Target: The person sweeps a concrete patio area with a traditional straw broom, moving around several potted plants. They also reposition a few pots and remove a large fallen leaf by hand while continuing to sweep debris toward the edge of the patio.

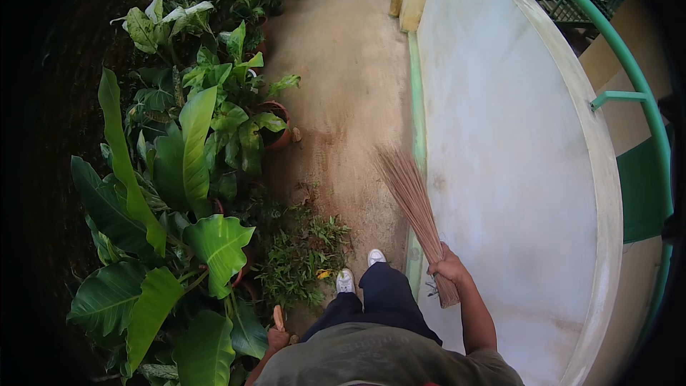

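My right hand (449, 267) grips a stick broom (411, 187) of thin brown ribs near its bound butt end. Its bristles fan forward and to the left over the path, close to the foot of the white wall (509, 161). Whether the tips touch the ground I cannot tell. Low at my left side, my left hand (277, 339) is closed around a light brown, oblong piece (278, 319), perhaps a wooden handle. The rest of that piece is hidden by the fist and the leaves. Large green leaves (217, 246) of a potted plant spread beside this hand.
A concrete path (337, 80) runs ahead between potted plants and the wall. A terracotta pot (278, 128) stands at its left edge, a small stone (296, 134) beside it. Low weeds (300, 257) grow by my feet. Green railing (638, 75) tops the wall; a yellowish post (415, 0) stands farther on.
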The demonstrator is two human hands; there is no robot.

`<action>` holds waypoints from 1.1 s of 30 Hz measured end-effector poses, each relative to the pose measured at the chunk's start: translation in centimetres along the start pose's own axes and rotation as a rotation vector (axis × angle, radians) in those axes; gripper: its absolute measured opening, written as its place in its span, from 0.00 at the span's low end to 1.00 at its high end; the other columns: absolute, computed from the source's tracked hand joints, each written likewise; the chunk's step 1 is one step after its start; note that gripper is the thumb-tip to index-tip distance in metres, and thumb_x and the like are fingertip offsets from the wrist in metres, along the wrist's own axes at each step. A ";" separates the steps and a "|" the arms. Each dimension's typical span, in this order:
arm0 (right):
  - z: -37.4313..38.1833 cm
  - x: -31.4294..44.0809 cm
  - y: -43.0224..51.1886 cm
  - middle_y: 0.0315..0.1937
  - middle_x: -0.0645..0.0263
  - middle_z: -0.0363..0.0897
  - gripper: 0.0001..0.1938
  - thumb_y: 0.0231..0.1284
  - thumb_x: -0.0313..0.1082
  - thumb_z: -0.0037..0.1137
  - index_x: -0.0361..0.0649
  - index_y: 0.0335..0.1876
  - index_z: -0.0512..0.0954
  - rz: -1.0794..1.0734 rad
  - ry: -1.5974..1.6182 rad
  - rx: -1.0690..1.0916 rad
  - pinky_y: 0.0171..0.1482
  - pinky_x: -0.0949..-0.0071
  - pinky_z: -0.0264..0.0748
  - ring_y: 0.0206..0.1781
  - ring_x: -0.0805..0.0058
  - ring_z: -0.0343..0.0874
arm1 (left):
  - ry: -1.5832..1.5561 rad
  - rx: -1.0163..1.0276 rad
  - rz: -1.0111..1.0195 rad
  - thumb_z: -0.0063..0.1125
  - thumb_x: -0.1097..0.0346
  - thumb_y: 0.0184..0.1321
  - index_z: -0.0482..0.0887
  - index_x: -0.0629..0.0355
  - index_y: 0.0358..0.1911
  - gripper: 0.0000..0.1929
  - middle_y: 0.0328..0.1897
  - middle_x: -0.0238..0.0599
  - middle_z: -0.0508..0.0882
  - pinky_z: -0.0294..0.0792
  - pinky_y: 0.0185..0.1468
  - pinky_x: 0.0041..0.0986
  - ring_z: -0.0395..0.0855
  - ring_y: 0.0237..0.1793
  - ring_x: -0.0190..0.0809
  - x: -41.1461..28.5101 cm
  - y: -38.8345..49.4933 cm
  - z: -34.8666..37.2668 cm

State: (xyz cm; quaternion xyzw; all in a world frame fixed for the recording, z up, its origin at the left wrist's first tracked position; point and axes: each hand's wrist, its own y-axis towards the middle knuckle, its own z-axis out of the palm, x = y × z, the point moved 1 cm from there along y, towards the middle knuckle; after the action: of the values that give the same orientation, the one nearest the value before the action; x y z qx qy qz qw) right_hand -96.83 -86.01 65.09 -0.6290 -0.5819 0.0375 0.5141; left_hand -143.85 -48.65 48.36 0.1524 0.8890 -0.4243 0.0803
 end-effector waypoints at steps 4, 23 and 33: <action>-6.0 4.0 10.5 0.47 0.41 0.76 0.51 0.30 0.34 0.64 0.33 0.67 0.49 0.122 -0.196 -0.239 0.52 0.66 0.74 0.49 0.50 0.78 | 0.019 0.041 0.141 0.69 0.58 0.44 0.81 0.66 0.34 0.19 0.28 0.53 0.84 0.72 0.37 0.37 0.84 0.32 0.49 -16.6 3.1 -2.6; -30.8 29.1 45.8 0.61 0.45 0.67 0.56 0.25 0.38 0.66 0.33 0.71 0.50 -0.004 0.020 0.000 0.62 0.73 0.66 0.63 0.57 0.69 | -0.371 0.000 0.238 0.67 0.68 0.46 0.82 0.65 0.38 0.15 0.29 0.37 0.82 0.71 0.37 0.27 0.79 0.31 0.34 -70.5 23.8 -17.4; -30.5 51.9 81.5 0.51 0.39 0.73 0.48 0.41 0.33 0.59 0.37 0.71 0.45 0.128 -0.381 -0.219 0.58 0.63 0.72 0.55 0.50 0.75 | -0.343 0.009 0.149 0.68 0.66 0.45 0.80 0.66 0.36 0.16 0.28 0.39 0.83 0.72 0.39 0.29 0.80 0.31 0.37 -83.4 41.8 -25.3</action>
State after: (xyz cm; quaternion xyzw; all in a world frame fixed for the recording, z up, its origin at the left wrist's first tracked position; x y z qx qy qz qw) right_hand -4.04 -47.61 51.75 -0.6983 -0.6280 0.1246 0.3201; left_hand -51.57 -21.03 56.46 0.1439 0.8465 -0.4410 0.2613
